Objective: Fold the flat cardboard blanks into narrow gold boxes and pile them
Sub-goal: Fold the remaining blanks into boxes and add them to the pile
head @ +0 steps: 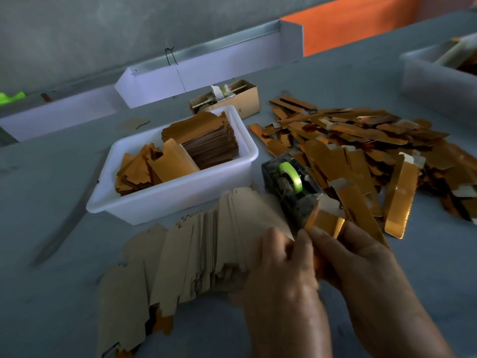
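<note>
Both my hands pinched one gold blank (325,223) — left hand (281,264), right hand (361,262) — beside the tape dispenser (289,187), above fanned blanks (180,254) on the worktop (64,280)

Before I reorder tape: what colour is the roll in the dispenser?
Bright lime green; the tape roll shows clearly in the head view, in the dark dispenser.

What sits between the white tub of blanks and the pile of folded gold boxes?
In the head view, a tape dispenser with a green roll stands between the white tub and the pile of gold boxes, its front end just above the hands.
</note>
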Action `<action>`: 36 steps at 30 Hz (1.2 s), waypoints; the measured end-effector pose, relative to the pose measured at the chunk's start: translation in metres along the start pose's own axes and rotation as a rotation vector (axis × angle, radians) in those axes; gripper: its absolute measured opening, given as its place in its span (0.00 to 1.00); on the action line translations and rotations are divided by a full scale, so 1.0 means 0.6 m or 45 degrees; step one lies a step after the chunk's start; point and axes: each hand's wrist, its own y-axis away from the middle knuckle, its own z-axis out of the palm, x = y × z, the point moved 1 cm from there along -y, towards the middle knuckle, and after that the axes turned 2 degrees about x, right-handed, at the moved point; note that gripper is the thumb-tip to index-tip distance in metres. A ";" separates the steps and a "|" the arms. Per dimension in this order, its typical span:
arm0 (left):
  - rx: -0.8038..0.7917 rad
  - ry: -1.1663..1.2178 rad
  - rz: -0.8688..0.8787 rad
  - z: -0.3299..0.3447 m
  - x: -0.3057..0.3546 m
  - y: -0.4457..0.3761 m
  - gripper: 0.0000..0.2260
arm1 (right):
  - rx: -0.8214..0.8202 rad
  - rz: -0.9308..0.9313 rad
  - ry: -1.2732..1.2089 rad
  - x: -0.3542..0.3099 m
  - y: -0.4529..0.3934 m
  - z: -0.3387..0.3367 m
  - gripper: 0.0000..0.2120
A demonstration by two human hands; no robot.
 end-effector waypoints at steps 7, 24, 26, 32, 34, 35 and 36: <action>-0.392 0.876 -0.702 -0.026 -0.025 -0.013 0.03 | -0.132 -0.013 0.071 -0.020 -0.001 -0.011 0.10; 0.005 1.219 -0.875 0.004 -0.023 -0.051 0.06 | 0.005 -0.380 1.066 -0.058 -0.101 -0.041 0.03; -0.052 1.225 -0.885 0.010 -0.018 -0.052 0.05 | 0.007 -0.366 1.067 -0.056 -0.105 -0.039 0.04; -0.153 1.191 -0.879 0.020 -0.020 -0.057 0.05 | 0.031 -0.458 1.098 -0.059 -0.113 -0.028 0.06; -0.162 1.189 -0.851 0.018 -0.021 -0.058 0.06 | 0.135 -0.569 0.975 -0.055 -0.108 -0.022 0.05; -0.163 1.188 -0.834 0.018 -0.021 -0.058 0.06 | 0.165 -0.592 0.847 -0.052 -0.104 -0.021 0.05; -0.159 1.190 -0.818 0.017 -0.021 -0.058 0.06 | 0.171 -0.583 0.709 -0.050 -0.098 -0.020 0.05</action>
